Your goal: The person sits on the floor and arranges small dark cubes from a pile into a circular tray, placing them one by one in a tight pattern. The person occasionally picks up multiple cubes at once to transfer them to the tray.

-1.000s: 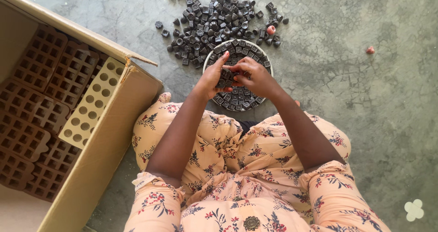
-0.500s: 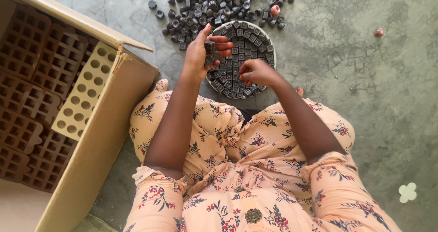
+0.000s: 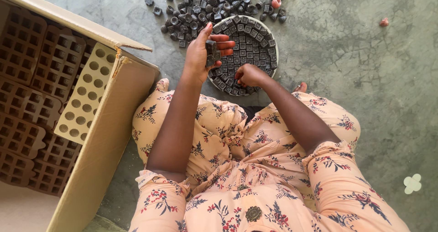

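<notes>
a small stack of dark square pieces (image 3: 211, 53) sits in the left hand (image 3: 203, 54), raised just above the left edge of the round tray (image 3: 272, 37). the fingers (image 3: 223, 45) curl across the stack from the far side and the thumb backs it from below, so the hand is closed around the pieces, not spread. the right hand (image 3: 248, 74) rests low on the near part of the tray, fingers bunched together and pressed down among the packed pieces; whether it pinches one of them cannot be told from here.

the tray lies on the grey concrete floor (image 3: 365, 100) in front of the seated person's knees and is almost fully tiled with rows of the same dark squares. beyond it a loose heap of dark pieces (image 3: 205, 6) is scattered, with a small pink piece (image 3: 276, 2) at its right end and another reddish bit (image 3: 384, 22) well apart to the right. to the left stands an open cardboard box (image 3: 105, 136) holding brown gridded moulds (image 3: 27, 100) and one pale yellow mould with round holes (image 3: 84, 95).

the likely trouble, as i judge it: the held stack is loose and only lightly clasped, so a slip of the thumb could drop pieces onto the laid rows and knock them askew. the right hand's pressing could likewise shove neighbouring squares out of line, since they sit touching with no gaps.
</notes>
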